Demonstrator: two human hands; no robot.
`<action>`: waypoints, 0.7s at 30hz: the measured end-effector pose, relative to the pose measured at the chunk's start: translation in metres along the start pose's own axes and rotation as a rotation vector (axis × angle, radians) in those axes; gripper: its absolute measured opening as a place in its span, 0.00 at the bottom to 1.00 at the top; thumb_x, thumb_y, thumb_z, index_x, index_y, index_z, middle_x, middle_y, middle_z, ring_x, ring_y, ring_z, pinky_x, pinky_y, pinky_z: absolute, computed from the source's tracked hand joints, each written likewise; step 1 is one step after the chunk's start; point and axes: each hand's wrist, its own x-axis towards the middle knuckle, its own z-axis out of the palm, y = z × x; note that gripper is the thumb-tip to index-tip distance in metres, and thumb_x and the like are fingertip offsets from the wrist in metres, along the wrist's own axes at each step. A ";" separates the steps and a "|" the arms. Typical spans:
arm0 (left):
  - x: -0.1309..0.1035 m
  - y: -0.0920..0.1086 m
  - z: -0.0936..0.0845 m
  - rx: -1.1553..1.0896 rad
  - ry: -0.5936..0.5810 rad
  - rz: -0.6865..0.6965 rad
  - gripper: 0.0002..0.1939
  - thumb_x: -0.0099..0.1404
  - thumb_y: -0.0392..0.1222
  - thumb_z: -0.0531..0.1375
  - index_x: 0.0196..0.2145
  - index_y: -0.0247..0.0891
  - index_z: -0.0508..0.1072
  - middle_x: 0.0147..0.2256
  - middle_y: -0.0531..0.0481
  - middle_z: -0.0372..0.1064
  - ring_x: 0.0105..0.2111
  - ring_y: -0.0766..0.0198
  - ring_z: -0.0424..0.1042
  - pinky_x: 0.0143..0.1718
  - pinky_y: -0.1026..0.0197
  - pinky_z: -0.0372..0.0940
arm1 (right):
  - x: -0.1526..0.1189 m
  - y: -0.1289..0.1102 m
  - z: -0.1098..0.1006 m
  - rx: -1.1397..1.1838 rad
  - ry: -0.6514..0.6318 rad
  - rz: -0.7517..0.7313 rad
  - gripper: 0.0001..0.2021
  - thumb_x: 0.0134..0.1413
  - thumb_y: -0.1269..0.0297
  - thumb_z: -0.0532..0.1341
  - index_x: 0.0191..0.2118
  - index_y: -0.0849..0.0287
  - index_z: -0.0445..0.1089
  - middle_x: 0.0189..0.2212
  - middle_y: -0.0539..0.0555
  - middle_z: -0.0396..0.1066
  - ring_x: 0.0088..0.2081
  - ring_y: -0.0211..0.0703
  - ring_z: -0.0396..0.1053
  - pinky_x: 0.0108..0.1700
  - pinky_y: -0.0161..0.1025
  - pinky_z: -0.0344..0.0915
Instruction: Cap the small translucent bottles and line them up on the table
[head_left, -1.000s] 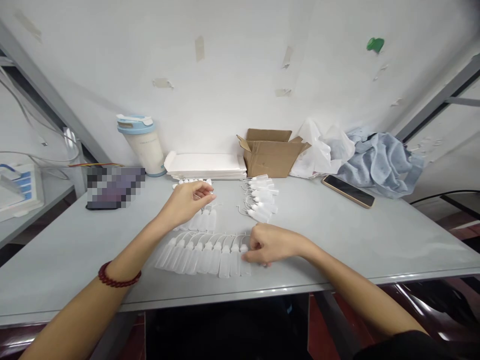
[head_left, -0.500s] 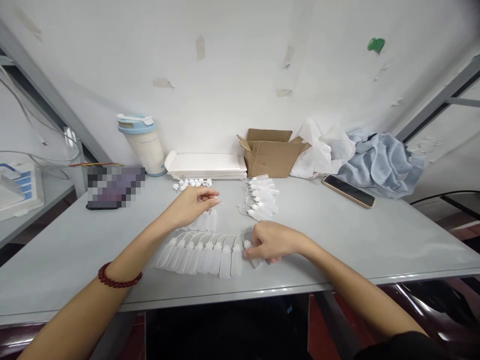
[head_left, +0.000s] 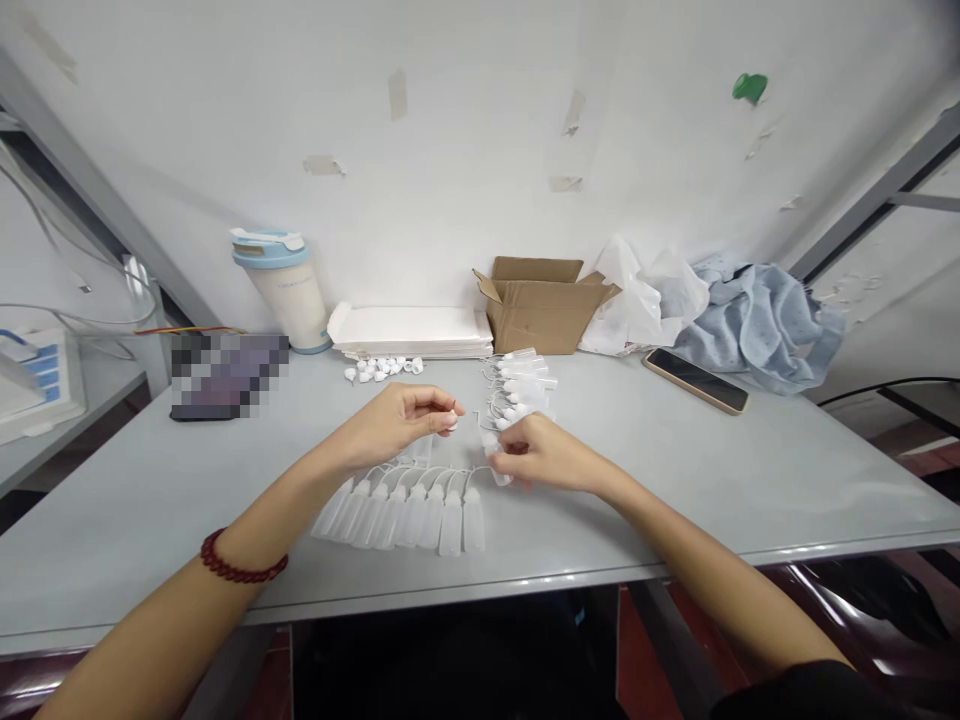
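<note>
The left hand (head_left: 397, 420) is raised above the grey table (head_left: 750, 470) and its thumb and forefinger are pinched together on a small white cap (head_left: 452, 421), which sits at the very fingertips on the right side of the hand. Just to the right, the right hand (head_left: 536, 455) has its fingers closed around a small bottle (head_left: 496, 468); the bottle shows at the left edge of this hand, close to the cap but not touching it. The bottle is translucent white plastic with a narrow neck. Near the person, under both hands, a row of bottles (head_left: 405, 512) of the same kind lies flat side by side; I count about eight. Farther away, to the right, a heap of capped bottles (head_left: 525, 385) lies in front of a cardboard box (head_left: 541, 305), and to the left a group of loose caps (head_left: 382, 368), too small to count.
</note>
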 end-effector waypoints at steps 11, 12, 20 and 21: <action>0.004 -0.010 0.012 -0.416 0.044 -0.072 0.14 0.56 0.43 0.65 0.39 0.36 0.70 0.35 0.48 0.74 0.37 0.60 0.74 0.49 0.52 0.65 | 0.001 -0.001 0.006 0.240 0.069 -0.146 0.11 0.54 0.63 0.58 0.24 0.62 0.64 0.19 0.49 0.69 0.21 0.34 0.66 0.23 0.30 0.55; 0.003 -0.010 0.015 -0.451 0.045 -0.067 0.15 0.56 0.43 0.65 0.40 0.36 0.69 0.36 0.48 0.74 0.37 0.60 0.74 0.49 0.52 0.65 | 0.001 -0.001 0.007 0.290 0.030 -0.150 0.10 0.54 0.63 0.57 0.26 0.63 0.66 0.21 0.50 0.70 0.22 0.35 0.67 0.23 0.30 0.56; -0.001 -0.005 0.026 -0.515 0.006 0.022 0.12 0.59 0.42 0.63 0.40 0.38 0.68 0.38 0.49 0.73 0.40 0.61 0.73 0.47 0.55 0.65 | 0.005 -0.002 0.010 0.586 -0.092 -0.118 0.06 0.51 0.69 0.54 0.26 0.64 0.65 0.27 0.53 0.71 0.21 0.34 0.70 0.19 0.28 0.61; -0.002 -0.004 0.027 -0.483 0.009 0.035 0.12 0.59 0.43 0.63 0.39 0.38 0.68 0.38 0.48 0.73 0.40 0.61 0.73 0.46 0.56 0.65 | 0.006 -0.002 0.010 0.592 -0.090 -0.116 0.06 0.50 0.69 0.54 0.26 0.64 0.65 0.27 0.53 0.71 0.21 0.34 0.70 0.19 0.28 0.61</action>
